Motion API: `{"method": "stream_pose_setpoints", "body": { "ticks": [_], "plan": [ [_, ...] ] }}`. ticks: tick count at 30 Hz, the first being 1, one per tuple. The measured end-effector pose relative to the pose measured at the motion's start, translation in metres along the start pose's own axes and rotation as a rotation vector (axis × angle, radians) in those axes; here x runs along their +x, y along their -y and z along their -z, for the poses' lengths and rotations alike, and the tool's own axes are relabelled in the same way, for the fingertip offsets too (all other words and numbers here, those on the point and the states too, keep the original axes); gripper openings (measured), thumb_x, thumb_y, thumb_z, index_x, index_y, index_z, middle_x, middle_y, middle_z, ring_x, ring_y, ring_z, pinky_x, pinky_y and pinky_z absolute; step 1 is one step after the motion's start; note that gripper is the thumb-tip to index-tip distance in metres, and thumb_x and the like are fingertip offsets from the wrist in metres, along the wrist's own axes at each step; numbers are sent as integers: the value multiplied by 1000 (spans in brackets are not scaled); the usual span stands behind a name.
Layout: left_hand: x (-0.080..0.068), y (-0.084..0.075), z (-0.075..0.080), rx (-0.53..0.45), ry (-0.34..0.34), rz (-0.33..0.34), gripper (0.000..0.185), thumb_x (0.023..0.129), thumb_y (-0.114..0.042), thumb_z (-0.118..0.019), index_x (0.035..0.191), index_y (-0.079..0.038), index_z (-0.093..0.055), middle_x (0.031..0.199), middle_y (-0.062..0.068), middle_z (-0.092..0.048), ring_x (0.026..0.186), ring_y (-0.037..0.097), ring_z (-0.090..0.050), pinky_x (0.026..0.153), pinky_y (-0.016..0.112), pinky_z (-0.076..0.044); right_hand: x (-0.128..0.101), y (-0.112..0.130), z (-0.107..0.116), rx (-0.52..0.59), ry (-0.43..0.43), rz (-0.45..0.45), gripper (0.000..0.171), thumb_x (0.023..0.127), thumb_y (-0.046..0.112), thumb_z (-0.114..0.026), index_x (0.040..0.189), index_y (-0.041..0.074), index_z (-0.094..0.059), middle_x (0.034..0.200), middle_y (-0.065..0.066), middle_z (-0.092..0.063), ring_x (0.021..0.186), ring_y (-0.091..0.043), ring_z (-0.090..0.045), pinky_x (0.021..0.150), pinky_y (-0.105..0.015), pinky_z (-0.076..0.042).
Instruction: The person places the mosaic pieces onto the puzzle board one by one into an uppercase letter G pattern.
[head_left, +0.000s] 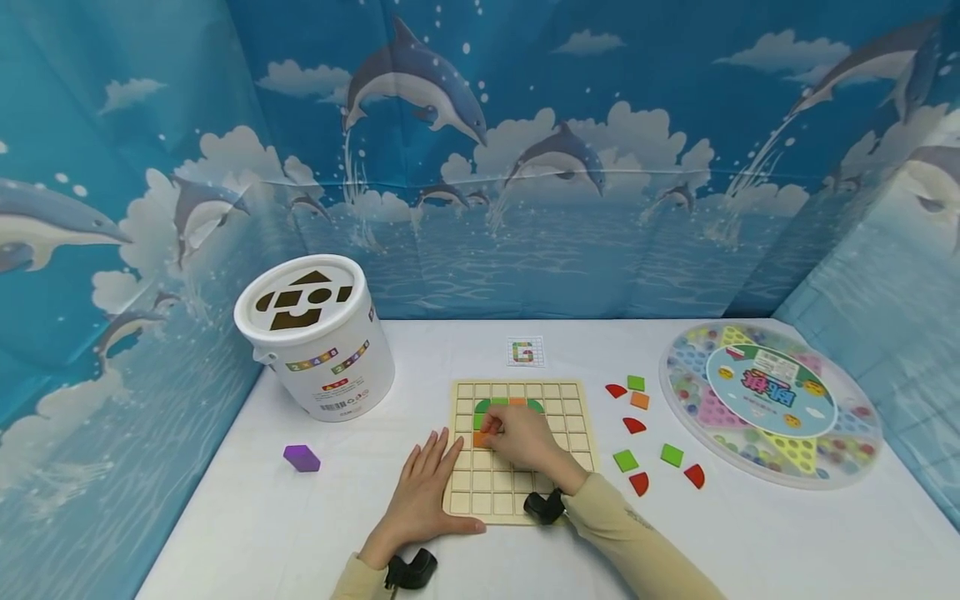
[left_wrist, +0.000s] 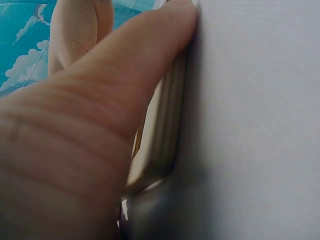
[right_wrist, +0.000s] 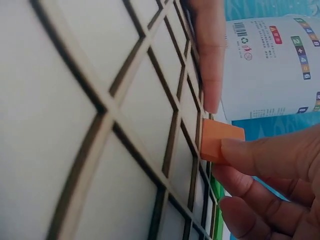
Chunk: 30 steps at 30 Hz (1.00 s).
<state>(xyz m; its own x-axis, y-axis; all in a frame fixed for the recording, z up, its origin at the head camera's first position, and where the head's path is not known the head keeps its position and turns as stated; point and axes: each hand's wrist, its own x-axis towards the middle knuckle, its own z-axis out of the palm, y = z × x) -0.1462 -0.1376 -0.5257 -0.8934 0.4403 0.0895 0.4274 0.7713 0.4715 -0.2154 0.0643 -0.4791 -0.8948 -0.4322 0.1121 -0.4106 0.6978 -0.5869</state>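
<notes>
- We've got an orange tile point(right_wrist: 220, 141) pinched in our right hand point(head_left: 522, 439), sitting on the grid board point(head_left: 577, 425) near the middle of the frame, just below the green and orange pieces already laid.
- Our left hand point(head_left: 422, 493) lies flat, fingers straight, on the board's lower left corner.
- Loose tiles point(head_left: 637, 402) are scattered to the right, with a white bucket point(head_left: 318, 350) at upper left.
</notes>
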Motion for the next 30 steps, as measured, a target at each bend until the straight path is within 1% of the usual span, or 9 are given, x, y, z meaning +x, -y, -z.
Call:
{"method": "stream_pose_setpoints", "body": {
  "ticks": [5,8,12,15,19,23,27,30],
  "plan": [
    [0,0,1,-7,-1,-5,117,65,-71,-70,151,-7,-23,156,16,-13,142,32,-6,111,50,-4,1,1,-1,-21,-5,6,9,82,12,-74,79,15,-65,68,10,-57,56,-6,-49,51,-25,-43],
    [-2,1,1,-12,-6,-8,117,65,-71,-70,151,-6,-24,156,17,-13,142,32,-7,110,52,-5,1,2,-1,-40,-10,23,10,82,14,-74,77,16,-65,68,11,-56,57,-5,-49,52,-24,-42],
    [-3,1,0,-6,-14,-8,117,65,-72,-69,151,-6,-25,156,17,-14,142,32,-7,110,51,-5,2,2,-2,-74,-44,45,12,82,16,-74,74,18,-66,68,12,-55,58,-4,-48,51,-24,-42],
    [-3,1,0,-7,-7,0,117,65,-72,-68,151,-8,-24,156,15,-13,143,31,-6,111,50,-4,3,3,-3,-107,-62,39,14,82,16,-74,71,19,-66,66,11,-53,58,-5,-48,51,-24,-41],
    [-2,1,0,-8,-1,1,117,65,-73,-68,152,-9,-22,157,14,-11,143,29,-5,111,49,-4,3,5,-3,-146,-62,16,17,82,17,-74,68,19,-65,66,10,-51,57,-5,-47,50,-23,-41],
    [-2,1,0,-10,-8,-7,117,65,-73,-69,152,-9,-22,157,14,-12,143,30,-5,111,49,-4,3,7,-2,-174,-69,18,19,81,16,-75,65,19,-64,65,9,-50,57,-6,-46,49,-24,-40],
    [-1,1,0,-15,-10,-9,117,65,-72,-69,151,-8,-23,156,15,-12,143,30,-6,111,49,-4,3,7,-2,-183,-61,32,22,79,16,-76,62,20,-62,62,10,-49,57,-6,-46,48,-24,-40],
    [0,2,0,-8,-12,-12,117,65,-73,-68,151,-8,-23,156,15,-12,143,30,-6,111,49,-4,3,5,-1,-169,-51,33,23,78,16,-76,61,20,-61,60,11,-49,55,-6,-45,49,-24,-39]
  ]
}}
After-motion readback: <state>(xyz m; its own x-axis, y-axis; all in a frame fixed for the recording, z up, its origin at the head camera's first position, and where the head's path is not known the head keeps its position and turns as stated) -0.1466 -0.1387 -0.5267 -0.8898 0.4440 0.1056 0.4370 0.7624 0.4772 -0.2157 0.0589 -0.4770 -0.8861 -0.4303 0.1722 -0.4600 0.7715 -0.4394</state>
